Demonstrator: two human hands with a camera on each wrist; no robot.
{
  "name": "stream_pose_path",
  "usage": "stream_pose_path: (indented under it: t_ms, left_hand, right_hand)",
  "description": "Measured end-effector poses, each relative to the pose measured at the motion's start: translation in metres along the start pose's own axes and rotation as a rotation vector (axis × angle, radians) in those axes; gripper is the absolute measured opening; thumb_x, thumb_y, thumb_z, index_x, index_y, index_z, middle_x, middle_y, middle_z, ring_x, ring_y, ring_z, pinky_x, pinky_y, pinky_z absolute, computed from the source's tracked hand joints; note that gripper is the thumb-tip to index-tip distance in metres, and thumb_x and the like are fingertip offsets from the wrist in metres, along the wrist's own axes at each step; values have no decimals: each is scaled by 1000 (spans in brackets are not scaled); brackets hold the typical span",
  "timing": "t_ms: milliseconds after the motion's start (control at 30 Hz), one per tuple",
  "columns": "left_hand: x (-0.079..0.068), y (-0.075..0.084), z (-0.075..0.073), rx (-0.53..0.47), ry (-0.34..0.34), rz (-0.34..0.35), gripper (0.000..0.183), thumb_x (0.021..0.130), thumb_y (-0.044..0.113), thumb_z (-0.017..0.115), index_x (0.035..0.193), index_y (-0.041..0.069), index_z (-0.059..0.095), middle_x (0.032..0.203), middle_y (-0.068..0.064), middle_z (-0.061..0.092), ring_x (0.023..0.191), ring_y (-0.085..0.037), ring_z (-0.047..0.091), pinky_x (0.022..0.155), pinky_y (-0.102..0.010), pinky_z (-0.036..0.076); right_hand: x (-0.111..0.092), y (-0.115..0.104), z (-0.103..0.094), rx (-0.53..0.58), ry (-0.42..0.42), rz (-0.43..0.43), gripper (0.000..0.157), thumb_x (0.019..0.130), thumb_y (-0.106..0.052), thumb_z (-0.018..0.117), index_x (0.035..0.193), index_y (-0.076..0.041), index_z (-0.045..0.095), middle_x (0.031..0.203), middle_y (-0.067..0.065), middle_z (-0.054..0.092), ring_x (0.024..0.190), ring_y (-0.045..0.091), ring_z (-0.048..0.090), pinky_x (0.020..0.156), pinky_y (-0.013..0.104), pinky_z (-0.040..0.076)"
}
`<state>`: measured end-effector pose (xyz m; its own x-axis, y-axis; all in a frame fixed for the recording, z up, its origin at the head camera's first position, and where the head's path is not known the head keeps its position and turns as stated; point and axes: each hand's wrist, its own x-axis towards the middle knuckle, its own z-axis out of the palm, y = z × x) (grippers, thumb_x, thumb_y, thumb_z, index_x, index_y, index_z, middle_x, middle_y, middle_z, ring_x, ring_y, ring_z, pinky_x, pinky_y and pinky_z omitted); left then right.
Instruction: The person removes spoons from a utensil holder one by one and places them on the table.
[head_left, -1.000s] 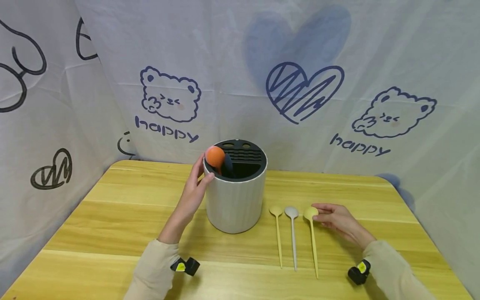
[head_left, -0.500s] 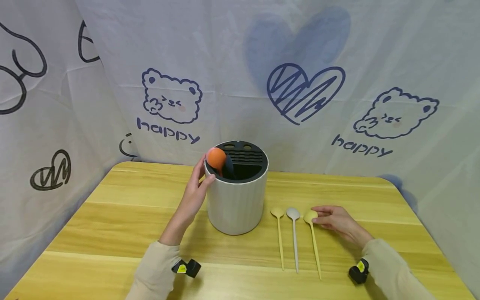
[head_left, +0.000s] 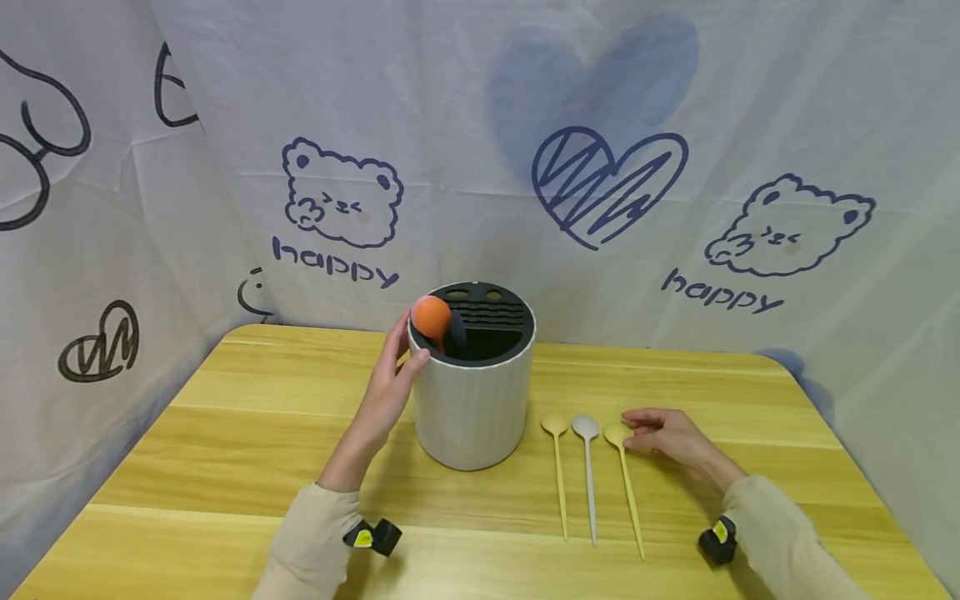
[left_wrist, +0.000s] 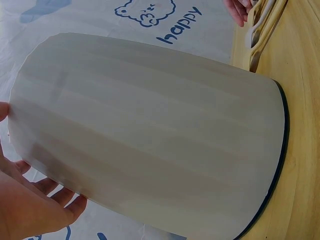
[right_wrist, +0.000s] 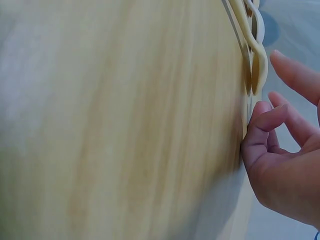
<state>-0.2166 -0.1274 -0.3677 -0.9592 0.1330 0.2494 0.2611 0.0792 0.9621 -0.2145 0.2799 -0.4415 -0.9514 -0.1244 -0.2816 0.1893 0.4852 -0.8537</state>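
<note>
A pale ribbed utensil holder (head_left: 474,417) with a black slotted lid (head_left: 491,310) stands upright at the table's middle. My left hand (head_left: 388,390) grips its left side near the top, thumb at the front rim and fingers along the wall (left_wrist: 145,130). Out of the opening rise an orange round-headed utensil (head_left: 432,317) and a dark blue one (head_left: 458,333). Right of the holder lie a yellow spoon (head_left: 555,426), a grey spoon (head_left: 586,428) and another yellow spoon (head_left: 618,435). My right hand (head_left: 667,435) is beside that last spoon's bowl; the right wrist view shows fingers apart from it.
The wooden table (head_left: 225,467) reaches back to a white cloth (head_left: 465,100) with blue drawings, hanging behind and at both sides. Black cameras (head_left: 386,537) sit at both wrists, close above the table.
The bowl of the rightmost yellow spoon has shifted slightly left, and my right fingers have come off it. The left hand and the holder stay in place.
</note>
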Motion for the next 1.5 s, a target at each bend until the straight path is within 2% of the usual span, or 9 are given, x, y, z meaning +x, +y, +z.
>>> stream_pose_path:
  t_ms: [300, 533, 633, 800, 1100, 1300, 1500]
  left_hand:
    - [0, 2, 1, 0, 0, -6, 63, 101, 26, 45, 156, 13, 16, 159, -10, 16, 142, -31, 21, 113, -53, 20]
    - [1, 3, 2, 0, 1, -12, 64, 101, 27, 45, 156, 13, 16, 159, -10, 17, 142, -31, 21, 113, -53, 20]
    - [2, 3, 3, 2, -1, -15, 64, 101, 27, 45, 156, 14, 15, 159, -10, 17, 142, -31, 21, 113, -53, 19]
    - [3, 2, 3, 10, -2, -17, 64, 101, 29, 44, 156, 15, 15, 159, -9, 17, 142, -30, 21, 113, -53, 20]
    - [4, 2, 4, 11, -6, -11, 64, 101, 30, 45, 156, 16, 16, 158, -10, 18, 141, -30, 23, 113, -53, 20]
    - [3, 2, 3, 8, -4, -17, 63, 101, 29, 44, 156, 16, 16, 159, -9, 17, 142, -30, 21, 113, -53, 19]
    - [1, 0, 1, 0, -3, -13, 63, 102, 27, 44, 156, 14, 15, 160, -9, 14, 143, -31, 19, 113, -53, 18]
  right_hand:
    - [-1, -1, -2, 14, 8, 13, 55, 86, -13, 71, 133, 6, 52, 128, 21, 56, 98, 18, 55, 71, 29, 46]
    - [-3, -15, -6, -23, 58, -23, 50, 94, -15, 62, 136, 9, 47, 133, 26, 51, 110, 31, 55, 85, 37, 49]
    - [-6, -29, -6, -35, 69, -53, 48, 96, -14, 58, 136, 10, 46, 132, 28, 50, 112, 34, 56, 90, 42, 49]
    - [-12, -57, -2, -31, 65, -125, 47, 98, -14, 56, 137, 9, 45, 132, 27, 51, 114, 35, 55, 90, 45, 49]
    - [-30, -108, 15, -12, 88, -237, 39, 95, -20, 63, 126, 3, 59, 122, 18, 63, 107, 31, 59, 73, 28, 51]
    - [-37, -139, 24, -24, 82, -309, 37, 94, -21, 63, 124, 1, 61, 119, 16, 65, 101, 23, 61, 70, 27, 50]
    - [-38, -166, 28, -27, 63, -355, 33, 94, -19, 64, 122, 0, 63, 116, 13, 66, 100, 24, 60, 69, 27, 50]
